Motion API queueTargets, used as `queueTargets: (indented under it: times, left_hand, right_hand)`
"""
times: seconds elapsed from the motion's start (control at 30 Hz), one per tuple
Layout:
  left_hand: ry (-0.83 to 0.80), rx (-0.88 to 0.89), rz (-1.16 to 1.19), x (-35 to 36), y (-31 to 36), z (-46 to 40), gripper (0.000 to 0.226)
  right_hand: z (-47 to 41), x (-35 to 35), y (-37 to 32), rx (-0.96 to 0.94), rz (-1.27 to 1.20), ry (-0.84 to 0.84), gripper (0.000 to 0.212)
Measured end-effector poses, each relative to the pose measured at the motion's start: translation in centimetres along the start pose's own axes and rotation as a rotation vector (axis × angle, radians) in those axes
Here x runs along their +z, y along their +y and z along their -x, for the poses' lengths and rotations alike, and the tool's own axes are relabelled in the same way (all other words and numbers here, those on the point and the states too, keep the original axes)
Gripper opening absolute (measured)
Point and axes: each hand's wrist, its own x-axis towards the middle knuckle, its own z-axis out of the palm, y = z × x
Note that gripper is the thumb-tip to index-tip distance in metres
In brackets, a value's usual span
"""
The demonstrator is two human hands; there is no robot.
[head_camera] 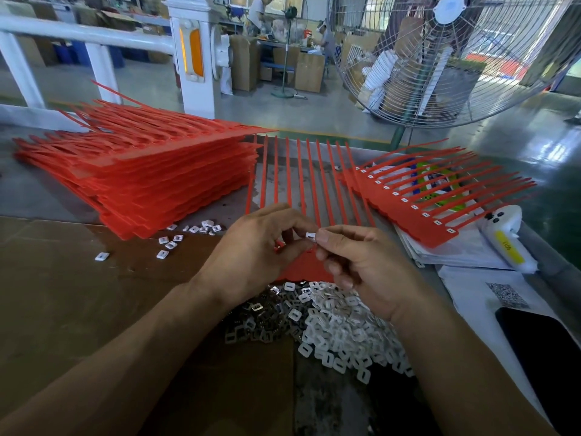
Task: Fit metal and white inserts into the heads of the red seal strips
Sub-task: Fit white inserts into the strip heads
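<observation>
Dozens of red seal strips (151, 180) lie stacked at the far left of our surface (47, 190), their tails fanned toward the white railing (94, 39). Just in front of the stack, a scatter of assembled inserts (171, 243) rests on brown cardboard (78, 294). At centre, our left hand (251, 256) curls its fingers (283, 228) over the head end of the strip set being worked (301, 177), whose tails run away from us; what those fingers hold is hard to make out. Touching it from the right, our right hand (361, 262) pinches a small white insert (311, 236) between thumb and forefinger, just above the strip heads. Below both hands sit two heaps side by side: metal inserts (261, 322) on the left, white inserts (345, 335) on the right. Farther right, a finished strip set (418, 221) with white pieces in its heads lies across papers (465, 256), beside a white device (506, 237). A standing fan (440, 58) rises behind.
</observation>
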Motion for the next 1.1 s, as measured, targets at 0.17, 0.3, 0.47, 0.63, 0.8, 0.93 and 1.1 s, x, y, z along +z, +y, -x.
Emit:
queueTargets:
  times: [0.17,0.3,0.47,0.63,0.8,0.93,1.1]
  left_hand:
    - [-0.041,-0.087,-0.094,-1.1,-1.6,-0.3,0.013]
    - [-0.124,-0.289,-0.194,-2.7,-3.9,-0.2,0.007]
    - [-0.197,-0.438,-0.22,-3.9,-5.2,-0.1,0.011]
    - [-0.214,-0.494,-0.194,-4.5,-6.0,-0.2,0.017]
    - [-0.212,-0.533,-0.195,-4.8,-6.2,-0.1,0.018]
    - [-0.236,-0.547,-0.179,-5.0,-6.4,-0.1,0.02]
    - [-0.244,-0.56,-0.145,-5.1,-6.3,-0.2,0.022]
  right_hand:
    - [0.2,0.2,0.2,-0.102,0.267,0.167,0.012]
    - [0.3,0.1,0.2,-0.151,0.398,0.257,0.012]
    - [0.3,0.2,0.3,-0.138,0.509,0.249,0.011]
    - [0.2,0.3,0.6,-0.151,0.561,0.229,0.011]
    - [0.1,0.1,0.9,-0.166,0.571,0.211,0.011]
    - [-0.1,0.1,1.2,-0.165,0.599,0.198,0.011]
    - [-0.2,0.0,1.2,-0.173,0.621,0.186,0.012]
